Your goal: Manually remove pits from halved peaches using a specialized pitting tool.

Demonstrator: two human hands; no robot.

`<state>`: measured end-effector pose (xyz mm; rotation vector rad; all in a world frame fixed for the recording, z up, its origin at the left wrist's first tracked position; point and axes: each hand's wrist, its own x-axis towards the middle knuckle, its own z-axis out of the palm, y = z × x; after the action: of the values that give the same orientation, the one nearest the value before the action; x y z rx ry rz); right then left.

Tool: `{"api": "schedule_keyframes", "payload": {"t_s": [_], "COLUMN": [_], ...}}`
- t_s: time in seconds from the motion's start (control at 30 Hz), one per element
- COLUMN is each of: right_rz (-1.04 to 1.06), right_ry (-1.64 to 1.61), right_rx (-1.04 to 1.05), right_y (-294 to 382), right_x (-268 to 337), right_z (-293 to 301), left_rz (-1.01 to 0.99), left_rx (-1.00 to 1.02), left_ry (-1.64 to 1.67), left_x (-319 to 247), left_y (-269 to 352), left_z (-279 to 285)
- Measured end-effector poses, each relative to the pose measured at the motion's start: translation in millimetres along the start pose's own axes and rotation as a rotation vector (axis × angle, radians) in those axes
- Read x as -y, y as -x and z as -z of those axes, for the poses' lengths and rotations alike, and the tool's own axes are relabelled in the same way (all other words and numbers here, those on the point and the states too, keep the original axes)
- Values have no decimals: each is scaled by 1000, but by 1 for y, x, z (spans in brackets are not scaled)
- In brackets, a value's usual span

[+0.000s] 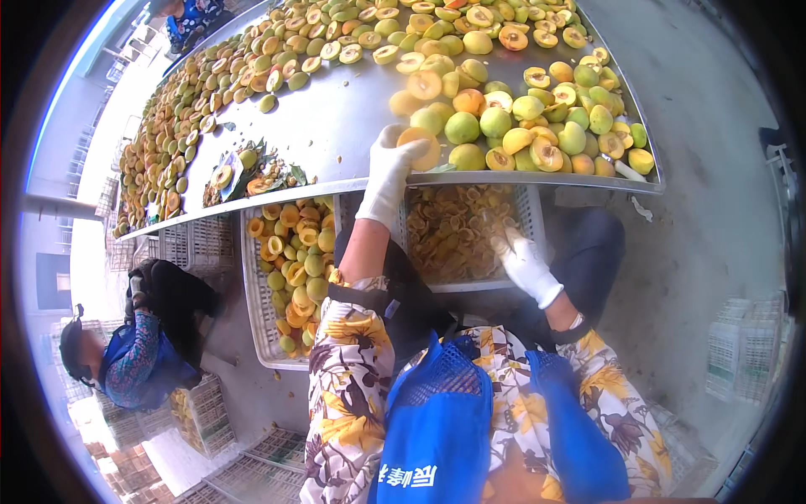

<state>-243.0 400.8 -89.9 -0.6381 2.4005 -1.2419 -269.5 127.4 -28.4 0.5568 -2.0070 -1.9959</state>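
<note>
My left hand [391, 173], in a white glove, pinches a cut half of yellow stone fruit [420, 147] just above the near edge of a metal table [334, 126]. A pile of whole and halved stone fruit [495, 122] lies right beside it. Lower down, my right hand [527, 264], also gloved in white, hangs over a plastic crate [466, 286] between my knees. Thin, curled brownish-yellow scraps [450, 236] fill that crate. Blur around the right fingertips hides whether they hold anything. A white-handled tool [623, 169] rests among the fruit at the table's right corner.
Many more fruit halves [208, 88] cover the table's far side. Leaves and debris [264, 173] lie near its front edge. Left of my legs stands a crate of pitted halves [296, 271]. A seated person [145, 353] is at left; another person [192, 22] is beyond the table.
</note>
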Motion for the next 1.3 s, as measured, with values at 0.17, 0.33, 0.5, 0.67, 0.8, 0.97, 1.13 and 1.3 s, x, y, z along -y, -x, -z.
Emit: {"api": "schedule_keyframes", "payload": {"t_s": [0.17, 0.33, 0.5, 0.67, 0.8, 0.97, 1.13, 1.3], "right_rz": [-239, 385, 337, 331, 325, -264, -506, -320], "right_ry": [-574, 74, 211, 151, 134, -649, -1543, -1254], "right_rx": [162, 6, -39, -57, 101, 629, 1149, 926], "right_y": [-3, -1, -5, -1, -12, -12, -24, -8], "right_x": [59, 112, 117, 123, 117, 128, 103, 105], "right_z": [21, -9, -25, -36, -34, -23, -45, -46], "left_rz": [182, 9, -238, -235, -138, -173, -145, 17], "left_rx": [92, -119, -312, -478, -459, -413, -209, -852], "left_ry": [963, 791, 230, 443, 414, 434, 594, 784], "left_x": [-10, 0, -13, 0, -3, 14, 3, 28], "left_y": [64, 101, 119, 119, 124, 121, 121, 104], "left_z": [11, -4, -15, -24, -21, -9, 0, 51]}}
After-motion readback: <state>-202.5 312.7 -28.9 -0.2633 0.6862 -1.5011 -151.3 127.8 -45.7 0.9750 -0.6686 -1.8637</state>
